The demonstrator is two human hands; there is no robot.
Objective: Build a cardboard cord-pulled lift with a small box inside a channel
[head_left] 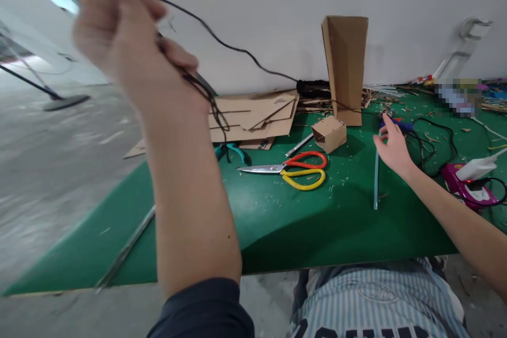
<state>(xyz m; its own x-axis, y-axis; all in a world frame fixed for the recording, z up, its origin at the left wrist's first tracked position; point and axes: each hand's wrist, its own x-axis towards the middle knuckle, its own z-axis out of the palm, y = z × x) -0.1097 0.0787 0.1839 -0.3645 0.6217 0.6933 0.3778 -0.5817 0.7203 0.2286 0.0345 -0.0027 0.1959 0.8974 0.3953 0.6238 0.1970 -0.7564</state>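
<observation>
My left hand (130,37) is raised high at the left, somewhat blurred, with its fingers closed on a thin black cord (225,45). Loops of the cord dangle below the wrist, and one strand runs right to a black bundle (312,88) by the wall. At the right, my right hand (392,145) has its fingers around a blue glue gun (404,125), partly hidden under them. A translucent glue stick (376,179) extends from there toward me. Between the hands lie scissors (303,169) with one red and one yellow handle.
A tall cardboard piece (346,68) stands behind a small cardboard box (330,134). Flat cardboard sheets (253,116) and teal-handled pliers (237,153) lie at centre left. A magenta power strip (467,185) with a white plug sits right on the green table (317,232).
</observation>
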